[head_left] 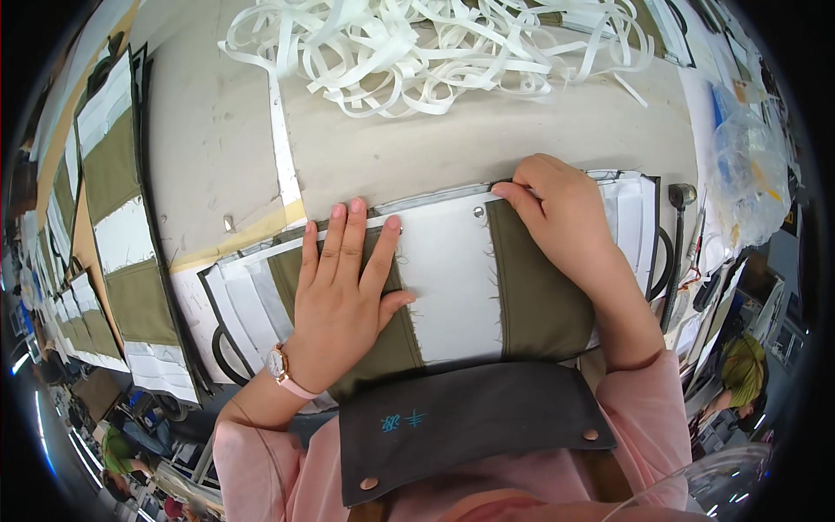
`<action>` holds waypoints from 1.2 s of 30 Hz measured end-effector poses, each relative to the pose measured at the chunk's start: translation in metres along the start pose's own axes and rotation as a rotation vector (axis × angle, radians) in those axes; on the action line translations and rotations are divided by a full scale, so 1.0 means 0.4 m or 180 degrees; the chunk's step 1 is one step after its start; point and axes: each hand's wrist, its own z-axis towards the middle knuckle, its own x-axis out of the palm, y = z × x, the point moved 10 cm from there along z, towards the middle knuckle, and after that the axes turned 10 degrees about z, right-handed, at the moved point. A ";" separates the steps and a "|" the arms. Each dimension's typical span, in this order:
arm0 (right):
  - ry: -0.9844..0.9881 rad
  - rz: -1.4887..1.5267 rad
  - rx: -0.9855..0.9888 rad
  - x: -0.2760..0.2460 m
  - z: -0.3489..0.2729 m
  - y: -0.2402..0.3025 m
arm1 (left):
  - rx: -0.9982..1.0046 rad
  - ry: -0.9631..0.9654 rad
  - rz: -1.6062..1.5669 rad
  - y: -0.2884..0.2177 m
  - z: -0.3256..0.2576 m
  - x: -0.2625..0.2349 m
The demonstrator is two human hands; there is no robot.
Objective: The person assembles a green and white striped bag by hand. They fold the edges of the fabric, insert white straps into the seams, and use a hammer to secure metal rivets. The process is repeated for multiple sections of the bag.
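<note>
The olive-and-white fabric panel [452, 278] lay on top of a stack of similar pieces [235, 304] at the near edge of the worktop [209, 130], just in front of the person's dark apron flap [470, 426]. The left hand [344, 296] rested flat on the left olive band, fingers spread and straight, gripping nothing. The right hand [561, 213] was curled over the far upper edge of the right olive band, its fingertips pinching or pressing the edge beside a small metal snap [478, 211]; whether they truly clamped the cloth could not be told. The two hands sat well apart, one on each band.

Judged from this, the step was squaring the panel against the stack. It would go best with the flat palm kept as an anchor so the layers beneath did not creep, while the other hand drew the edge taut and level with the white strip below.

A heap of loose white tape [435, 52] lay at the far side, and more olive-and-white panels [122, 235] lined the left.
</note>
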 end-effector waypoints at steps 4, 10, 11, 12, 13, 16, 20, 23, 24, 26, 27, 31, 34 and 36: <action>0.0009 0.0011 -0.0023 0.001 -0.001 0.000 | -0.0006 -0.0062 0.0011 0.001 0.010 -0.017; 0.0048 -0.0046 -0.0068 0.003 -0.002 0.000 | 0.0109 -0.0088 0.0340 -0.005 0.026 -0.050; 0.0037 -0.0061 -0.0074 0.003 -0.001 0.002 | 0.0141 -0.0195 0.0329 -0.011 0.034 -0.070; 0.0024 -0.0078 -0.0076 0.004 -0.001 0.003 | 0.0179 -0.0303 0.0316 -0.021 0.045 -0.091; 0.0024 -0.0102 -0.0086 0.005 -0.001 0.007 | 0.0202 -0.0413 0.0293 -0.033 0.055 -0.105; -0.0060 -0.0338 -0.0003 0.004 -0.007 0.009 | 0.0934 -0.0907 -0.0274 -0.109 0.097 -0.109; -0.0001 -0.0545 0.0526 -0.064 -0.021 -0.029 | 0.0977 -0.1097 -0.0177 -0.130 0.131 -0.069; -0.0101 0.0374 0.0797 -0.156 -0.058 -0.110 | 0.1011 -0.1252 -0.0224 -0.124 0.129 -0.068; -0.0040 0.0555 0.0991 -0.162 -0.065 -0.137 | 0.0984 -0.1235 -0.0263 -0.123 0.133 -0.069; 0.0069 0.0924 0.1353 -0.160 -0.081 -0.187 | 0.0919 -0.1210 -0.0323 -0.122 0.142 -0.074; -0.0063 0.0899 0.1370 -0.162 -0.082 -0.189 | 0.0908 -0.1206 -0.0271 -0.122 0.143 -0.073; -0.0318 0.0548 0.1225 -0.160 -0.078 -0.185 | 0.0861 -0.1005 -0.0206 -0.124 0.146 -0.060; -0.0292 0.0488 0.1206 -0.154 -0.074 -0.196 | 0.0918 -0.0743 -0.0303 -0.124 0.151 -0.059; -0.0250 0.0488 0.1250 -0.149 -0.076 -0.200 | 0.1005 -0.0639 -0.0314 -0.128 0.156 -0.059</action>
